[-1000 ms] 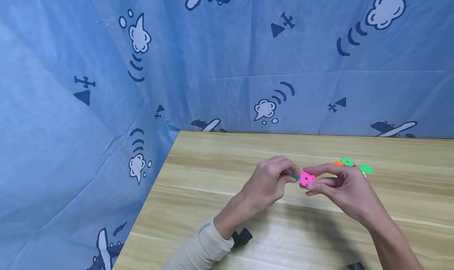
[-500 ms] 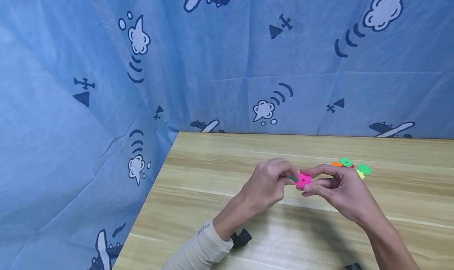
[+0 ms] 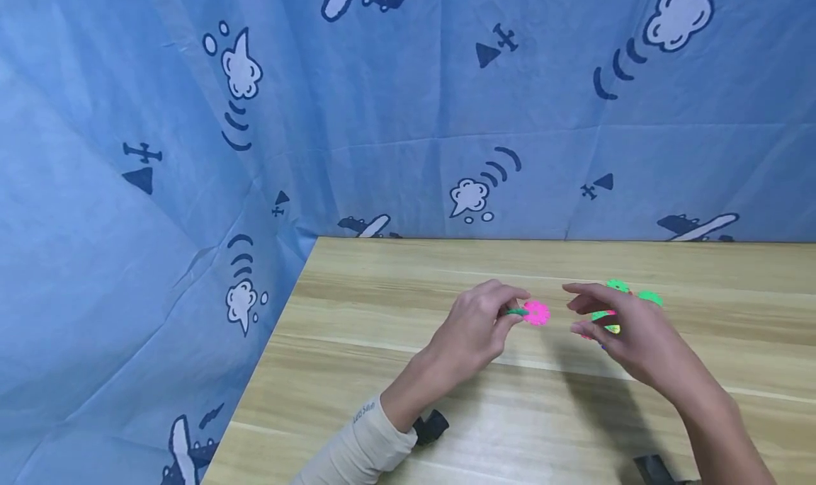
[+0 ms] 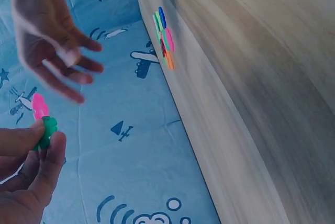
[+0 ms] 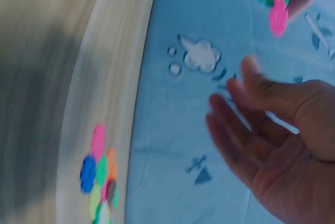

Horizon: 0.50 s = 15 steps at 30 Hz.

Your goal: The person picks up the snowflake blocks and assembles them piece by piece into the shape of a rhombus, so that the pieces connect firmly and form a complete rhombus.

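Note:
Between thumb and fingers, my left hand (image 3: 470,326) pinches a green notched plastic disc (image 4: 48,132), a snowflake-shaped building piece. A pink notched disc (image 3: 537,313) is joined to its edge and sticks out to the right. Both are held above the table. Off to the right, my right hand (image 3: 637,336) is apart from the joined discs, with fingers spread loosely and nothing in them. In the right wrist view the same hand (image 5: 277,145) shows a bare palm and separated fingers. Behind it lie several loose discs (image 3: 617,285), partly hidden in the head view.
The loose discs form a small multicoloured cluster (image 5: 100,169) of blue, pink, orange, green and yellow on the wood-grain table (image 3: 382,280). A blue printed curtain (image 3: 395,117) hangs along the table's back and left edges. Black wrist straps (image 3: 431,427) show at both wrists.
My right hand has let go of the pink disc and drawn away to the right, its fingers parting. The pink disc stays attached to the green one in my left hand.

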Each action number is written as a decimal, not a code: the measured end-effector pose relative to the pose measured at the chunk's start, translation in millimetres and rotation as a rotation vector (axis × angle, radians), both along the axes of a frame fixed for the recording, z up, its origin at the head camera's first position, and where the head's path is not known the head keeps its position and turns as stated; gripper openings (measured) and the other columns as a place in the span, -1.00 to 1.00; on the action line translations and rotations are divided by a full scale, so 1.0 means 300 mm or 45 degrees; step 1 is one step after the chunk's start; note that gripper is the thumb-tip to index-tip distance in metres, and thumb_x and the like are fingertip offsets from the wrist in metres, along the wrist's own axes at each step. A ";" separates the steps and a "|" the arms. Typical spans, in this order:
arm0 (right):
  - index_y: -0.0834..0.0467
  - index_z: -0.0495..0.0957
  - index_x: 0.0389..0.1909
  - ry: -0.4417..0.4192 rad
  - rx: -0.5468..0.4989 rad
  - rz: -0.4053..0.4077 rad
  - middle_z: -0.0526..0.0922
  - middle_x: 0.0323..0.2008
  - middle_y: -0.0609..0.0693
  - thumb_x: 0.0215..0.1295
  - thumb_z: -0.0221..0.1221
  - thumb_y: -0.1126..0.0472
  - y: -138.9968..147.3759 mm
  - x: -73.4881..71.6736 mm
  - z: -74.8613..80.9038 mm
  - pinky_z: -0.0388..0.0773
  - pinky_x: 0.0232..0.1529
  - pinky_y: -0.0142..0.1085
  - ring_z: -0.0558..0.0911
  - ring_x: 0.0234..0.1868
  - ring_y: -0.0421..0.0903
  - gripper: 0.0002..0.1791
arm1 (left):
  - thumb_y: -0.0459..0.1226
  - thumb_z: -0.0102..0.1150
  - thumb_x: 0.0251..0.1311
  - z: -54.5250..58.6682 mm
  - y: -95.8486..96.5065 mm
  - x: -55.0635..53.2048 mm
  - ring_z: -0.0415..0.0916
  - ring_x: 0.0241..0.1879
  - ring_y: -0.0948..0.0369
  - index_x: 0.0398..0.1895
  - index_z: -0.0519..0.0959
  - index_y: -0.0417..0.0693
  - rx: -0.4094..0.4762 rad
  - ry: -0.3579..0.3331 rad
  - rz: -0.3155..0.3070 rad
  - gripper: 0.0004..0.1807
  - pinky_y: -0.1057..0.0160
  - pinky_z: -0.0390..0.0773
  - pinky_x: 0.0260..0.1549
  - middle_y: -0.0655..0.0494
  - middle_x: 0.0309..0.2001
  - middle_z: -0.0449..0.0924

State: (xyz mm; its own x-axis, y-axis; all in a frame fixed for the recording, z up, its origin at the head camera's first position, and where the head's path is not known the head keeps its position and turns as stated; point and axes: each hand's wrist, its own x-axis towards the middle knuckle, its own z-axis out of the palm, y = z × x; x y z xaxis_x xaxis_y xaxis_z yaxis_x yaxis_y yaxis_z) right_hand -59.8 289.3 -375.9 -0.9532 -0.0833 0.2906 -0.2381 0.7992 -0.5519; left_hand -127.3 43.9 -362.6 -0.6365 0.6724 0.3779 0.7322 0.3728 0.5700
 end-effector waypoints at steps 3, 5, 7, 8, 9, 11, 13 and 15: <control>0.28 0.61 0.28 -0.073 0.070 -0.053 0.80 -0.04 0.21 0.15 0.52 0.45 0.051 -0.008 -0.016 0.77 -0.27 -0.32 0.84 -0.17 0.19 -0.38 | -0.40 0.35 0.41 -0.003 0.003 0.001 0.52 -0.27 0.36 0.19 0.71 -0.21 -0.019 -0.019 0.005 -0.68 0.64 0.44 -0.25 0.04 -0.14 0.74; 0.32 0.62 0.25 -0.123 0.094 -0.072 0.79 -0.01 0.28 0.15 0.49 0.49 0.081 -0.014 -0.027 0.80 -0.25 -0.17 0.81 -0.08 0.32 -0.41 | -0.41 0.34 0.42 -0.005 0.004 0.001 0.48 -0.30 0.38 0.21 0.70 -0.21 -0.050 -0.008 0.017 -0.67 0.64 0.42 -0.28 0.06 -0.16 0.73; 0.35 0.64 0.21 -0.162 0.107 -0.081 0.78 0.00 0.34 0.14 0.47 0.51 0.107 -0.018 -0.037 0.80 -0.20 -0.04 0.78 -0.02 0.38 -0.44 | -0.42 0.33 0.42 -0.005 0.004 0.001 0.46 -0.29 0.39 0.25 0.68 -0.20 -0.078 -0.002 0.027 -0.64 0.63 0.42 -0.29 0.08 -0.16 0.71; 0.38 0.63 0.19 -0.190 0.110 -0.085 0.77 0.01 0.37 0.15 0.46 0.50 0.118 -0.019 -0.042 0.80 -0.19 -0.02 0.77 -0.01 0.39 -0.46 | -0.43 0.33 0.41 -0.005 0.004 0.001 0.45 -0.29 0.39 0.27 0.67 -0.19 -0.092 -0.002 0.032 -0.62 0.62 0.42 -0.29 0.08 -0.16 0.69; 0.39 0.64 0.18 -0.212 0.115 -0.095 0.77 0.00 0.39 0.16 0.46 0.48 0.129 -0.020 -0.047 0.79 -0.19 -0.01 0.78 -0.03 0.39 -0.49 | -0.44 0.32 0.40 -0.006 0.004 0.001 0.45 -0.28 0.38 0.29 0.66 -0.18 -0.103 -0.008 0.036 -0.59 0.62 0.42 -0.29 0.09 -0.15 0.67; 0.42 0.64 0.15 -0.258 0.121 -0.119 0.75 0.01 0.42 0.18 0.47 0.43 0.148 -0.022 -0.056 0.79 -0.19 0.01 0.78 -0.05 0.38 -0.51 | -0.46 0.32 0.37 -0.006 0.002 0.003 0.42 -0.27 0.38 0.33 0.64 -0.17 -0.127 -0.022 0.042 -0.54 0.61 0.41 -0.29 0.10 -0.14 0.63; 0.43 0.65 0.11 -0.299 0.138 -0.142 0.75 0.00 0.43 0.19 0.49 0.38 0.162 -0.024 -0.065 0.79 -0.20 0.03 0.78 -0.07 0.37 -0.53 | -0.48 0.32 0.34 -0.006 0.003 0.005 0.40 -0.27 0.36 0.36 0.62 -0.17 -0.135 -0.043 0.039 -0.50 0.60 0.40 -0.31 0.09 -0.15 0.59; 0.42 0.67 0.07 -0.330 0.151 -0.156 0.75 -0.02 0.43 0.18 0.51 0.36 0.175 -0.025 -0.073 0.79 -0.22 0.05 0.78 -0.10 0.36 -0.56 | -0.49 0.31 0.31 -0.008 0.002 0.007 0.37 -0.27 0.36 0.37 0.61 -0.16 -0.142 -0.055 0.032 -0.47 0.60 0.37 -0.32 0.11 -0.16 0.55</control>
